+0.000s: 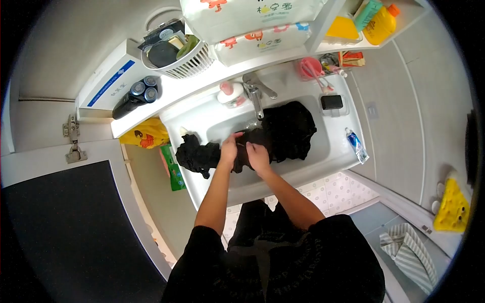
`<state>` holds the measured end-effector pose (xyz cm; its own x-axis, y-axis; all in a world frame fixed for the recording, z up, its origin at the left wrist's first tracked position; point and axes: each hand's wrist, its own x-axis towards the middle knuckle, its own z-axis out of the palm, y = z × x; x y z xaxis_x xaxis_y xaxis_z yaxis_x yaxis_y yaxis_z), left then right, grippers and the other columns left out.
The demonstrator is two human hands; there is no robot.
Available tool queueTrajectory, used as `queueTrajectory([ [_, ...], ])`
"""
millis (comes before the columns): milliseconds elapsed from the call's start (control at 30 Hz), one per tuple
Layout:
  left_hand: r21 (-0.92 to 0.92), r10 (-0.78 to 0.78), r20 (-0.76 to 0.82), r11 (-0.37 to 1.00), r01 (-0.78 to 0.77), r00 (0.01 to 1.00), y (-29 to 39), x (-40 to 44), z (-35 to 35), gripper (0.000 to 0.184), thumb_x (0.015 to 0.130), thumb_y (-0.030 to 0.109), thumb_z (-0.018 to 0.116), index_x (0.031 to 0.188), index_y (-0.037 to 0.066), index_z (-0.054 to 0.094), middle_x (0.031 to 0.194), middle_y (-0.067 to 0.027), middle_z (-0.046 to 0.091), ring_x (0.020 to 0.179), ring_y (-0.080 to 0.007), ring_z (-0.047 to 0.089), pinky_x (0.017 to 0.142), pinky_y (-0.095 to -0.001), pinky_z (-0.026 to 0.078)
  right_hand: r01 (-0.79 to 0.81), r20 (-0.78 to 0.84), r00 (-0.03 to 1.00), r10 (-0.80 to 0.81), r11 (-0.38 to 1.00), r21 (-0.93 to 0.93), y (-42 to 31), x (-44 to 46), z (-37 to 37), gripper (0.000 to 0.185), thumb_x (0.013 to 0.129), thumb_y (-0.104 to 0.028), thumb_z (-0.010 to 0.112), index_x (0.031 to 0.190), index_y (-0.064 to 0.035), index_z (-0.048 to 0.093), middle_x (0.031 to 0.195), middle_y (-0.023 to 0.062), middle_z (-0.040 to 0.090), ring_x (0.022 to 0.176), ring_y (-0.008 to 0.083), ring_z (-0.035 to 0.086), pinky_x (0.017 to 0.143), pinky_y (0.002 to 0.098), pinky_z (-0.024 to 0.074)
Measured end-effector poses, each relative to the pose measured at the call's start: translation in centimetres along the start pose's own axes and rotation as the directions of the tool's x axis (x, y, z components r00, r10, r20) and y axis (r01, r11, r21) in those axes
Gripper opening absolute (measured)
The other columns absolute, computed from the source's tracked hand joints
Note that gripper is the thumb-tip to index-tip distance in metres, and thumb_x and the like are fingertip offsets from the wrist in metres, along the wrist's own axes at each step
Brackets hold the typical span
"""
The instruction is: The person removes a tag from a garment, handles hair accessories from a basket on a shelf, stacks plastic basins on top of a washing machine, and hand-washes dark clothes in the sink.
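Observation:
Black cloth (289, 130), wet-looking and bunched, lies across the white sink basin (323, 146); which garment it is I cannot make out. My left hand (230, 150) is closed on a dark stretch of it near the middle of the basin. Just to its right, my right hand (258, 155) pinches the same stretch, fingers curled in. Another black cloth bunch (194, 155) rests over the sink's left rim, beside my left hand; whether it joins the rest is hidden. The metal faucet (256, 98) reaches over the cloth from the back.
Along the sink's back edge stand a white pump bottle (230, 95) and a pink cup (309, 68). A black soap bar (331, 102) and a toothpaste tube (357, 145) lie on the right rim. Above, a shelf holds a white basket (189, 65) and an electric shaver (135, 97).

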<state>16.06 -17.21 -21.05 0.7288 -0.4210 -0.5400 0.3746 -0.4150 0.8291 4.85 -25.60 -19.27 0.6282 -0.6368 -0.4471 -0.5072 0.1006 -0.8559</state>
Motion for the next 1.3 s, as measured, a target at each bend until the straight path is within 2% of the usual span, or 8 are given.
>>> queueTrajectory([
  [200, -0.158, 0.043, 0.217, 0.987, -0.009, 0.975, 1.4, -5.9, -1.4, 0.059, 0.107, 0.042, 0.047, 0.154, 0.007, 0.042, 0.150, -0.0141, 0.050, 0.139, -0.0221, 0.044, 0.116, -0.0312, 0.029, 0.133, 0.022, 0.990, -0.140, 0.971, 0.200, -0.9, -0.5, -0.5, 0.041, 0.106, -0.044, 0.041, 0.108, -0.0055, 0.054, 0.098, 0.0195, 0.065, 0.094, 0.0411, 0.064, 0.081, 0.0457, 0.0474],
  [300, 0.021, 0.028, 0.208, 0.999, -0.033, 0.978, 2.9, -8.5, -0.9, 0.077, 0.087, 0.038, 0.080, 0.147, 0.001, 0.049, 0.133, -0.0137, 0.064, 0.121, -0.0198, 0.059, 0.105, -0.0307, 0.043, 0.106, 0.022, 0.993, -0.115, 0.962, 0.252, -0.7, -0.2, -0.2, 0.044, 0.107, -0.046, 0.038, 0.106, -0.0054, 0.054, 0.100, 0.0164, 0.065, 0.095, 0.0383, 0.064, 0.084, 0.0449, 0.0466],
  [467, 0.244, 0.005, 0.079, 0.970, -0.024, 0.997, 5.4, -9.6, -1.5, 0.060, 0.079, 0.034, 0.087, 0.120, -0.006, 0.067, 0.100, -0.0130, 0.074, 0.089, -0.0166, 0.068, 0.082, -0.0304, 0.054, -0.084, 0.032, 0.996, 0.085, 0.744, 0.663, 1.1, 1.9, -0.3, 0.040, 0.105, -0.040, 0.046, 0.105, -0.0051, 0.064, 0.104, 0.0046, 0.063, 0.105, 0.0221, 0.057, 0.101, 0.0332, 0.0412],
  [633, 0.238, 0.199, 0.134, 0.945, -0.226, 0.971, 9.1, -12.9, -2.9, 0.048, 0.076, 0.024, 0.089, 0.106, -0.008, 0.068, 0.090, -0.0084, 0.073, 0.080, -0.0102, 0.064, 0.075, -0.0263, 0.053, 0.094, 0.200, 0.968, -0.150, 0.959, 0.267, 3.4, 4.1, -2.1, 0.045, 0.106, -0.039, 0.045, 0.131, -0.0071, 0.064, 0.136, 0.0091, 0.059, 0.129, 0.0230, 0.052, 0.112, 0.0334, 0.0344],
  [833, -0.431, 0.160, 0.165, 0.899, -0.075, 0.973, 9.6, -14.7, -4.8, 0.042, 0.074, 0.007, 0.085, 0.110, -0.002, 0.064, 0.101, -0.0057, 0.067, 0.091, -0.0148, 0.064, 0.083, -0.0289, 0.053, -0.445, 0.486, 0.850, 0.204, 0.773, 0.453, 3.6, 4.4, -3.7, 0.072, 0.099, -0.063, 0.049, 0.138, -0.0031, 0.059, 0.144, 0.0113, 0.053, 0.134, 0.0248, 0.047, 0.116, 0.0364, 0.0297],
  [1033, -0.753, 0.188, 0.162, 0.658, -0.001, 0.969, 8.6, -15.6, -3.7, 0.056, 0.079, 0.014, 0.080, 0.128, -0.002, 0.056, 0.119, -0.0122, 0.067, 0.110, -0.0257, 0.065, 0.100, -0.0378, 0.051, -0.451, 0.473, 0.847, 0.242, 0.799, 0.398, 7.6, 6.3, -0.9, 0.081, 0.092, -0.072, 0.050, 0.143, -0.0090, 0.057, 0.148, 0.0131, 0.051, 0.133, 0.0241, 0.050, 0.113, 0.0402, 0.0347],
  [1133, -0.811, 0.157, 0.148, 0.584, 0.029, 0.976, 7.4, -15.8, -4.3, 0.069, 0.085, 0.025, 0.077, 0.141, -0.001, 0.047, 0.136, -0.0166, 0.060, 0.124, -0.0327, 0.059, 0.110, -0.0445, 0.045, -0.331, 0.358, 0.880, 0.312, 0.943, -0.007, 6.2, 6.4, -1.7, 0.089, 0.093, -0.076, 0.047, 0.146, -0.0052, 0.053, 0.147, 0.0129, 0.051, 0.135, 0.0270, 0.046, 0.116, 0.0396, 0.0303],
  [1300, -0.878, 0.211, 0.208, 0.470, 0.088, 0.955, 6.6, -15.5, -4.9, 0.074, 0.090, 0.053, 0.065, 0.149, 0.013, 0.044, 0.144, -0.0127, 0.054, 0.126, -0.0340, 0.055, 0.090, -0.0525, 0.054, -0.578, 0.689, 0.685, 0.235, 0.751, 0.318, 8.1, 6.8, -1.6, 0.101, 0.086, -0.086, 0.041, 0.147, -0.0056, 0.051, 0.148, 0.0151, 0.052, 0.136, 0.0320, 0.047, 0.116, 0.0420, 0.0327],
])
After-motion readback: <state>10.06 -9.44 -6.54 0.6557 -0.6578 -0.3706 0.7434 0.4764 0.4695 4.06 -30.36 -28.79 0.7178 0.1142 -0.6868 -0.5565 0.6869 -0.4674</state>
